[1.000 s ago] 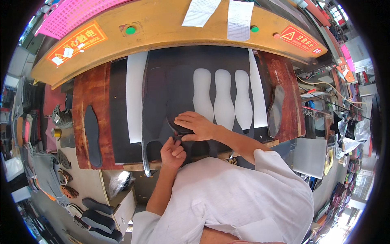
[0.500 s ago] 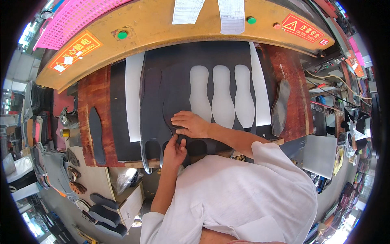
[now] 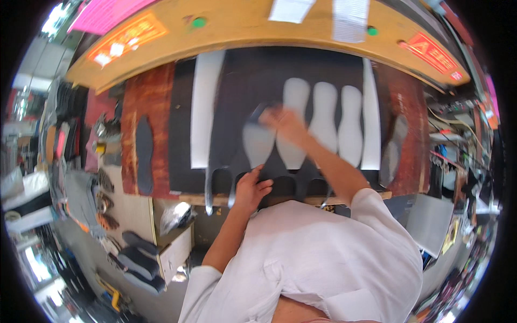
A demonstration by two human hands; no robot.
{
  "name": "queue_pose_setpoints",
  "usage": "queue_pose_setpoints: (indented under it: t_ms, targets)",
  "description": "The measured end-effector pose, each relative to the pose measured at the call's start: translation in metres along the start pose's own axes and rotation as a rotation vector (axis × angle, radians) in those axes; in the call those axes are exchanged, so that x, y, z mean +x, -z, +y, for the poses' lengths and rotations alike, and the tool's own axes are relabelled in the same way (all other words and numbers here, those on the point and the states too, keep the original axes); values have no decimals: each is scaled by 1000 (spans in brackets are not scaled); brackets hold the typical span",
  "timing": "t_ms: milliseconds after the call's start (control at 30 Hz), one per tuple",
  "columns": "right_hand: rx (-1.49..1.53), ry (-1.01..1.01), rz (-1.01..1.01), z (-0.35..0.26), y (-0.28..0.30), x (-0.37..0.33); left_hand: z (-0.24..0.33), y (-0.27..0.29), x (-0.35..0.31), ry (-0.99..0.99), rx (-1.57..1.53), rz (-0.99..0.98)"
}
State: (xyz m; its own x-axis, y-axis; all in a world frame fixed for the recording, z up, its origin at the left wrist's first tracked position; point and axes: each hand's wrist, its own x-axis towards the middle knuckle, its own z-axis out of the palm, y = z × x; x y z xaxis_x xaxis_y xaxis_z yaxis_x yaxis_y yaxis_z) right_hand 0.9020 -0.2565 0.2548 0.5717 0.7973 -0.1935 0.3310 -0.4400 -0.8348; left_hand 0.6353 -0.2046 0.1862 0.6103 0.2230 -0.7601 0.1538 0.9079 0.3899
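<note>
A dark sheet (image 3: 237, 107) lies on the work table, with sole-shaped openings through which white shows. My right hand (image 3: 283, 123), blurred by motion, grips a dark insole (image 3: 260, 114) that is partly peeled up. Below that insole a pale opening (image 3: 259, 144) shows, and to its right stand three full white sole shapes (image 3: 323, 116). How the fingers sit on the insole is smeared. My left hand (image 3: 254, 189) rests on the sheet's near part, below the pale opening, its fingers apart and holding nothing.
A yellow machine beam (image 3: 237, 33) with green buttons spans the far side. A loose dark insole (image 3: 144, 156) lies on the reddish board at left, a sole-shaped piece (image 3: 396, 151) at right. Stacked soles (image 3: 141, 264) sit low at left.
My right hand has gone from lying flat on the sheet to pulling up the insole, baring white beneath. My left hand stays near the sheet's front edge. The whole view has shifted.
</note>
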Motion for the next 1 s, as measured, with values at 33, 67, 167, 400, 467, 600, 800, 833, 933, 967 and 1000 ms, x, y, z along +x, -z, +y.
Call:
queue_pose_setpoints:
  t_ms: [33, 67, 167, 400, 467, 600, 800, 833, 933, 967, 1000]
  targets:
    - [198, -270, 111, -17, 26, 14, -3, 1, 1, 24, 20, 27]
    - [528, 70, 446, -37, 40, 15, -5, 1, 1, 67, 16, 55]
    - [570, 489, 503, -92, 80, 13, -3, -5, -7, 188, 70, 63]
    - [-167, 571, 104, -107, -44, 4, 71, 17, -71, -384, 1163, 186]
    - [-191, 377, -144, -79, -89, -6, 105, 42, -65, -717, 1164, 328]
    - [-173, 552, -133, -26, -126, -18, 169, 81, -34, 40, 700, 55]
    - [-89, 475, -125, -19, -125, -22, 186, 79, -9, 140, 807, -30]
    - [-93, 479, -115, -22, -126, -25, 185, 80, -6, 179, 719, -86]
    - [-274, 599, -96, -26, -129, -35, 180, 96, -2, 214, 361, -257]
    - [-368, 657, -88, -27, -129, -38, 182, 101, 2, 210, 283, -361]
    - [-410, 663, -75, -28, -131, -40, 182, 106, 4, 243, 222, -462]
